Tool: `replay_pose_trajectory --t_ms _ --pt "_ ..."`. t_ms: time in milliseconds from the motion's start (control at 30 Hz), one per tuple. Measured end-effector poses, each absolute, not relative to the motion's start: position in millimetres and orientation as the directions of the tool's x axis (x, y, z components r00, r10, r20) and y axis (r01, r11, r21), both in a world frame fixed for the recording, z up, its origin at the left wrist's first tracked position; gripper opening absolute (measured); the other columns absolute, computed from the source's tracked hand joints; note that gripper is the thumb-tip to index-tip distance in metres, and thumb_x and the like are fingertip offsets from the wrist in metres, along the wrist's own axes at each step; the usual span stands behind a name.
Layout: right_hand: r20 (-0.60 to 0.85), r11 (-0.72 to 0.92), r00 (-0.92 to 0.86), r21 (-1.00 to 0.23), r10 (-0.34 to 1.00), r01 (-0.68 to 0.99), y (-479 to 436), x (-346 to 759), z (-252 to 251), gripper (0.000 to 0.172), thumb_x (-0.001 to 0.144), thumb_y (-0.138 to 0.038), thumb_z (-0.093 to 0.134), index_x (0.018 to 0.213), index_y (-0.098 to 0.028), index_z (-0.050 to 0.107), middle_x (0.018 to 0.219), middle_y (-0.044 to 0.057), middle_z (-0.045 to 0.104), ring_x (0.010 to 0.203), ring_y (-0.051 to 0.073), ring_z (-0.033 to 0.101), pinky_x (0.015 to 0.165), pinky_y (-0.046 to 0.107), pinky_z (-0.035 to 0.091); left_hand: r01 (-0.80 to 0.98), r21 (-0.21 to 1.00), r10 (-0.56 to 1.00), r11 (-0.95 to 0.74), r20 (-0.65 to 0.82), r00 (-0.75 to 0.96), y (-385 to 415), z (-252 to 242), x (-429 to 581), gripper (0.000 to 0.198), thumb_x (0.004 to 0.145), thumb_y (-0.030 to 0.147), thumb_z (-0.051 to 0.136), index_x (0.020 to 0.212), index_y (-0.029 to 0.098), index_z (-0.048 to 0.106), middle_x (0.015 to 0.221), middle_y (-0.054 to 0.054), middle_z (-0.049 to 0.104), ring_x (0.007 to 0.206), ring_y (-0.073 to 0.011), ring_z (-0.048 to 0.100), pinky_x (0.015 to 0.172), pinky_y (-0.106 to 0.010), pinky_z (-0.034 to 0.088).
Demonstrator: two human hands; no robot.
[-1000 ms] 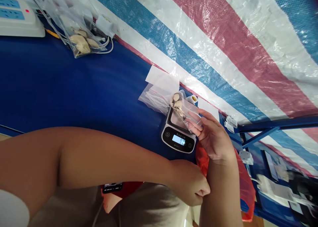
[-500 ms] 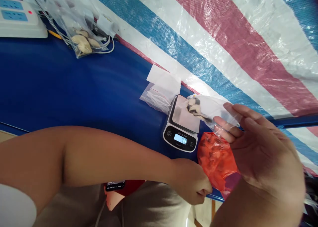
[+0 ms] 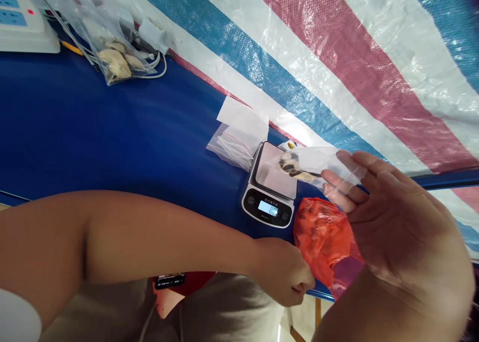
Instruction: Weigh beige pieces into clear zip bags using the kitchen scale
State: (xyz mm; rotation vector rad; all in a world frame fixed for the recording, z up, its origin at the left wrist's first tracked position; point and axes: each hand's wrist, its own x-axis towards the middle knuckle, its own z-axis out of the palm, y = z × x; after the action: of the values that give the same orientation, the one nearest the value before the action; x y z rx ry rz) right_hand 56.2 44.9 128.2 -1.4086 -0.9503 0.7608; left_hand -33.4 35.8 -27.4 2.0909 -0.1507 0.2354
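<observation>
My right hand (image 3: 389,207), palm turned up, has the end of a clear plastic bag (image 3: 318,160) between its fingers. Pale and dark slices (image 3: 289,163) lie in the bag's far end, over the right side of the digital scale (image 3: 267,207). The scale's lit display appears to read 8.0. Curled into a fist, my left hand (image 3: 284,272) is in front of the scale, beside a red plastic bag (image 3: 322,237) with dark lumps showing through. Whatever the left fingers hold, if anything, is hidden.
Small clear bags (image 3: 234,145) and white paper (image 3: 243,115) lie left of the scale. A bag of pale pieces (image 3: 116,63), cables and a power strip (image 3: 30,28) occupy the back left. Striped sheeting (image 3: 299,58) borders the blue table (image 3: 112,132). A phone (image 3: 170,280) is near my lap.
The display has gone from about 9 to about 8.0. The slices in the clear bag have shifted slightly. Both hands keep nearly the same pose while the view has moved a little.
</observation>
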Motion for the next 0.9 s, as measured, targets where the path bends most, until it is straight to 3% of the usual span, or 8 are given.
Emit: replay_pose_trajectory --t_ms 133,267,333,467,567,667,767,900 --pt "0.092 0.070 0.490 -0.996 0.867 0.063 54.3 65.0 116.9 0.016 0.090 -0.025 0.073 0.103 -0.017 0.080 0.126 0.013 0.077 0.104 0.029 0.080 0.085 0.037 0.069 -0.208 0.815 -0.014 -0.540 0.239 0.971 37.9 -21.3 -37.9 0.032 0.081 0.018 0.055 0.060 0.023 0.031 0.055 0.006 0.044 0.052 -0.0132 0.036 0.054 -0.030 0.034" --pt "-0.034 -0.061 0.624 -0.998 0.781 0.021 36.9 81.0 76.8 0.040 0.074 -0.033 0.087 0.108 -0.017 0.075 0.107 0.014 0.081 0.093 0.028 0.081 0.084 0.037 0.067 -0.217 0.836 0.000 -0.503 0.251 0.968 37.3 -22.9 -37.4 0.034 0.083 0.016 0.054 0.060 0.023 0.029 0.054 0.005 0.041 0.052 -0.0133 0.035 0.052 -0.031 0.032" --pt "-0.093 -0.171 0.680 -0.984 0.728 0.049 16.0 88.9 54.8 0.046 0.073 -0.036 0.090 0.113 -0.019 0.073 0.100 0.010 0.081 0.090 0.026 0.081 0.084 0.037 0.066 -0.220 0.855 -0.001 -0.470 0.249 0.969 36.0 -25.4 -35.1 0.034 0.081 0.018 0.056 0.060 0.023 0.029 0.053 0.006 0.040 0.051 -0.0140 0.034 0.051 -0.033 0.031" --pt "-0.053 -0.246 0.768 -0.960 0.638 0.138 -24.8 96.6 29.1 0.037 0.077 -0.042 0.089 0.102 -0.019 0.075 0.094 0.004 0.077 0.078 0.016 0.073 0.071 0.026 0.060 -0.225 0.859 0.017 -0.461 0.262 0.965 34.5 -26.8 -34.0 0.034 0.078 0.017 0.056 0.061 0.024 0.028 0.054 0.006 0.039 0.052 -0.0147 0.033 0.053 -0.036 0.031" --pt "-0.092 -0.237 0.758 -0.968 0.645 0.084 -37.7 90.2 24.4 0.034 0.077 -0.043 0.089 0.074 -0.019 0.064 0.064 -0.005 0.056 0.057 0.009 0.050 0.050 0.020 0.043 -0.214 0.865 0.023 -0.454 0.252 0.967 34.9 -25.6 -35.3 0.034 0.080 0.016 0.056 0.061 0.024 0.028 0.054 0.005 0.040 0.053 -0.0152 0.034 0.053 -0.037 0.031" --pt "-0.097 -0.189 0.814 -0.982 0.573 0.016 -38.2 73.2 24.7 0.060 0.073 -0.040 0.092 0.056 -0.022 0.037 0.051 -0.009 0.031 0.047 0.007 0.028 0.043 0.023 0.024 -0.212 0.871 0.021 -0.442 0.247 0.969 35.5 -25.9 -34.6 0.035 0.078 0.017 0.059 0.060 0.024 0.030 0.052 0.005 0.042 0.052 -0.0150 0.036 0.052 -0.036 0.032" --pt "-0.006 -0.107 0.891 -0.993 0.454 0.047 -38.0 53.9 27.6 0.072 0.071 -0.035 0.093 0.055 -0.022 0.024 0.049 -0.008 0.024 0.044 0.008 0.023 0.042 0.026 0.019 -0.219 0.876 0.016 -0.429 0.250 0.968 35.6 -26.3 -33.5 0.034 0.077 0.017 0.062 0.057 0.023 0.035 0.053 0.004 0.046 0.051 -0.0145 0.038 0.050 -0.035 0.033" --pt "0.026 -0.115 0.846 -0.988 0.532 0.103 -44.1 42.8 33.2 0.068 0.080 -0.039 0.086 0.058 -0.021 0.024 0.053 -0.006 0.021 0.046 0.011 0.020 0.045 0.028 0.017 -0.199 0.874 0.034 -0.444 0.239 0.971 35.9 -23.5 -36.1 0.033 0.078 0.015 0.061 0.059 0.024 0.035 0.055 0.004 0.048 0.053 -0.0143 0.039 0.052 -0.035 0.036"
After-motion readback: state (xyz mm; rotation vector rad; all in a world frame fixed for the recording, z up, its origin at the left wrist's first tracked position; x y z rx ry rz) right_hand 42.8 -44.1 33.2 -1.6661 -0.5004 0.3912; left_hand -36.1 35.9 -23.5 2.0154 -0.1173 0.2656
